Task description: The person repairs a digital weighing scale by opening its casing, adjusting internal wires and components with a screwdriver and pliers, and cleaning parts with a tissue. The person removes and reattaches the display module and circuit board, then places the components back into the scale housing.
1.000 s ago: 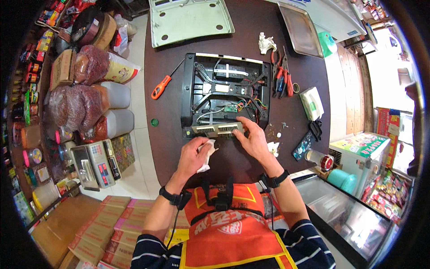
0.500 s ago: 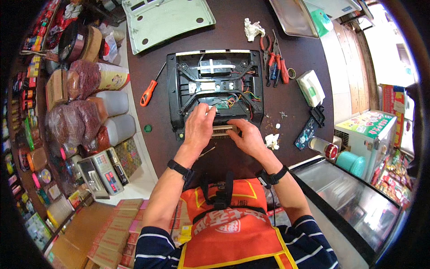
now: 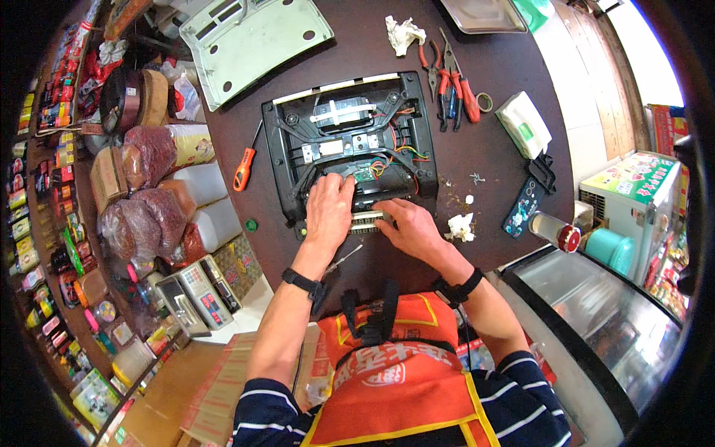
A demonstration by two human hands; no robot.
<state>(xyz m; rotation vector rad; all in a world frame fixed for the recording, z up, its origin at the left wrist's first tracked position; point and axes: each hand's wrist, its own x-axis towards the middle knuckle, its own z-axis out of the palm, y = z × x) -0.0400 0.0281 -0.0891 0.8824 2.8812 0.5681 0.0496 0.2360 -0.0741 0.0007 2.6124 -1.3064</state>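
Past the orange cloth apron (image 3: 402, 395), the right hand (image 3: 410, 226) pinches the end of a narrow pale display board (image 3: 363, 222) at the near edge of an open black plastic casing (image 3: 275, 153); the left hand (image 3: 330, 207) reaches inside, its grip hidden from me. Red-handled metal pliers (image 3: 447, 82) lie farther along the dark brown surface (image 3: 514, 71), across from a pale green plastic cover (image 3: 264, 48). Bulging reddish bags (image 3: 149, 153) crowd the left.
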